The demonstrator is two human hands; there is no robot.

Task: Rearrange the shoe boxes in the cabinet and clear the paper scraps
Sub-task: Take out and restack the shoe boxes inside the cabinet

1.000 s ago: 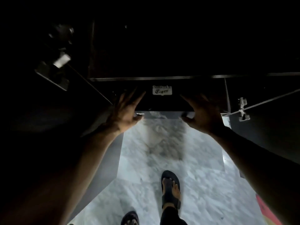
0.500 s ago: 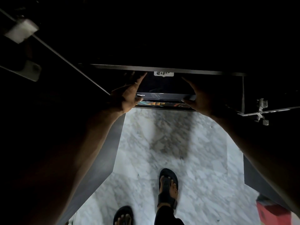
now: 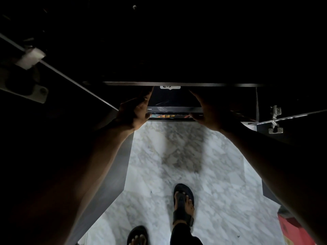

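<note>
Evidently the step in hand is the stowing of the black shoe box (image 3: 174,100), which sits in the middle of the frame, in the cabinet compartment just under the shelf edge (image 3: 221,84) and on top of a patterned box (image 3: 169,116). The left grip (image 3: 135,113) and the right grip (image 3: 209,112), bare hands both, each clasp one side of it, fingers laid along the flank and reaching into the dark, thumb hooked at the lower front corner. Its labelled end, with the white label (image 3: 170,87) half hidden by the shelf edge, faces out toward the person, so I judge the long axis runs front to back into the cabinet and lies level; how deep it goes is lost in shadow. The next move likely calls for an even push from both grips, so the box seats square over the one beneath, and only then a letting go
</note>
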